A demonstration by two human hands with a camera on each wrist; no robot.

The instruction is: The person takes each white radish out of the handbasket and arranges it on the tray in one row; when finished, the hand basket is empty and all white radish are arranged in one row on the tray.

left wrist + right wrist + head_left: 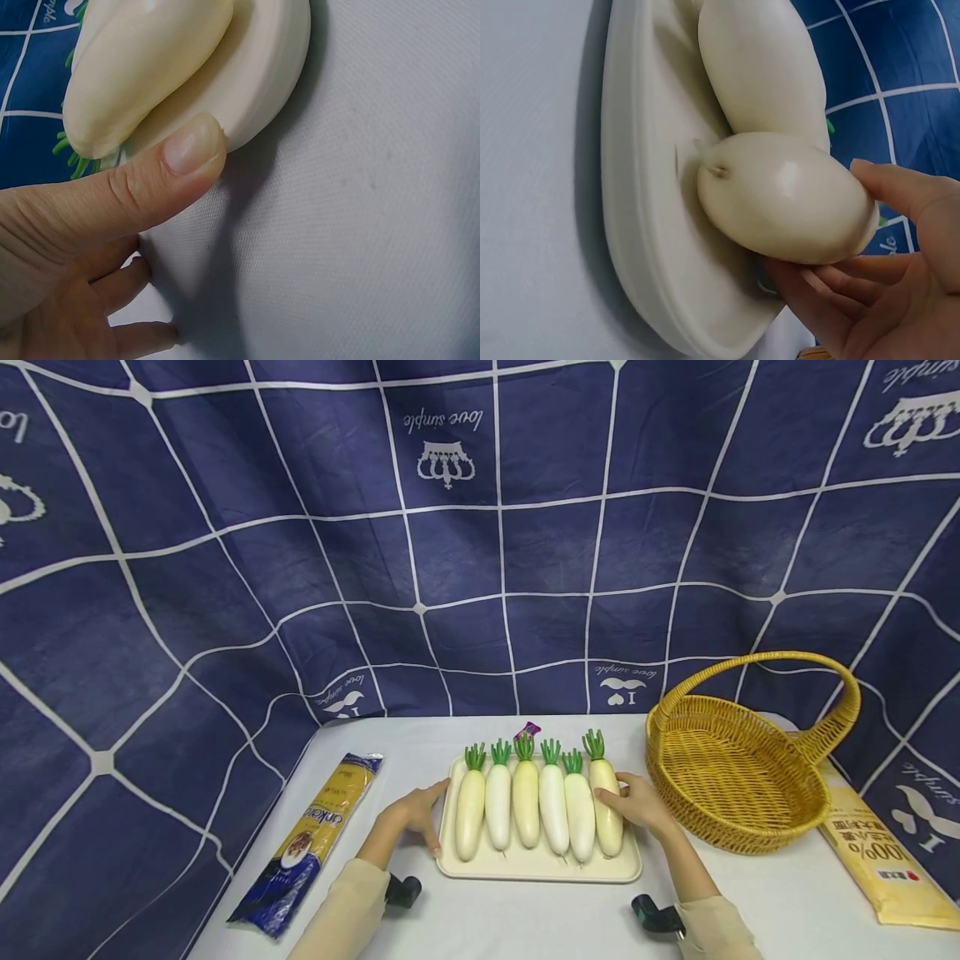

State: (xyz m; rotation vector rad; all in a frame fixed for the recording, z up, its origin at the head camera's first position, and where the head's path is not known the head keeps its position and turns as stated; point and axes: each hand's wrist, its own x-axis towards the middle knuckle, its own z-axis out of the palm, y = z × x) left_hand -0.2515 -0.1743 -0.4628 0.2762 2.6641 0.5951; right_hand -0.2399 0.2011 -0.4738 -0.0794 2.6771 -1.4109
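Observation:
On a cream tray (pixel 540 872) lies a row of several white radishes with green stalk tops. My right hand (pixel 641 800) holds the rightmost radish (pixel 609 831); in the right wrist view the thumb is on one side of this radish (pixel 780 199) and the fingers curl beneath it. My left hand (pixel 412 812) is at the tray's left edge, its fingers spread. The left wrist view shows the left thumb (pixel 191 146) against the tray rim (pixel 281 82), next to the leftmost radish (pixel 150 67), with the other fingers extended over the white cloth.
A yellow wicker basket (pixel 738 827) with an arched handle stands right of the tray, partly over a yellow packet (pixel 877 868). A blue and yellow noodle packet (pixel 311 839) lies at left. Behind the tray sits a small purple wrapper (pixel 530 728), before a blue checked curtain (pixel 547 552).

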